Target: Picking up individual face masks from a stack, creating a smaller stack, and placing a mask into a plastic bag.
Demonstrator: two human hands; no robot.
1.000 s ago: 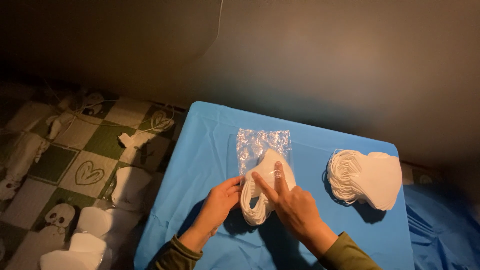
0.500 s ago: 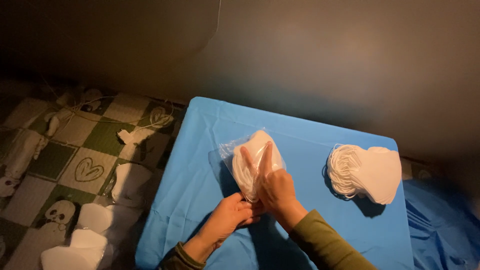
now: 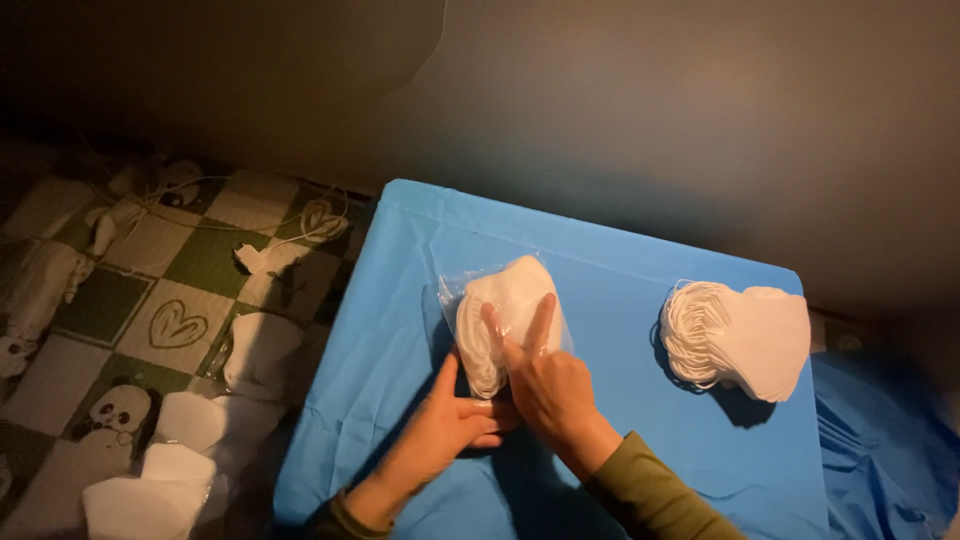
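A stack of white face masks lies inside a clear plastic bag in the middle of a blue table. My right hand presses flat on top of the stack, two fingers spread. My left hand grips the bag's near end, just below the masks. A second, loose stack of white masks with ear loops lies on the table to the right, apart from both hands.
A grey wall rises behind the table. Left of the table, a checkered green-and-white floor mat holds several packed white mask bundles and loose masks. Blue cloth hangs at the lower right.
The mask stack has gone from lying below the empty bag to sitting inside it. My hands have shifted to the bag's near end, my right hand now pressing on top.
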